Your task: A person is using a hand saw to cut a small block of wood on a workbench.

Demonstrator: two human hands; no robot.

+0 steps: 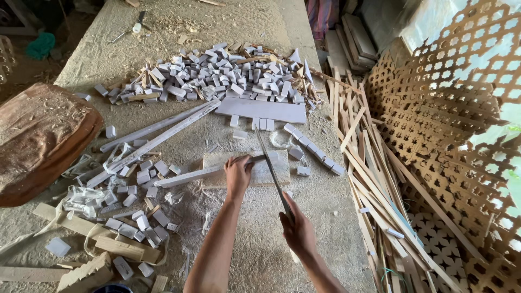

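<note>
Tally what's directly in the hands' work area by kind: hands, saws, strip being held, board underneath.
Hands: 2, left hand pressing on the strip, right hand gripping the saw
Saws: 1, saw
White strip under the left hand: 1
Wooden board beneath it: 1
Total: 5

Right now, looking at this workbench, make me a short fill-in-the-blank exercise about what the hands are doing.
1. The right hand grips the handle of a ____.
2. The left hand presses a long white strip onto a wooden ____.
3. The big pile of small cut blocks lies at the ____ end of the bench.

Missing words: saw; board; far
</note>
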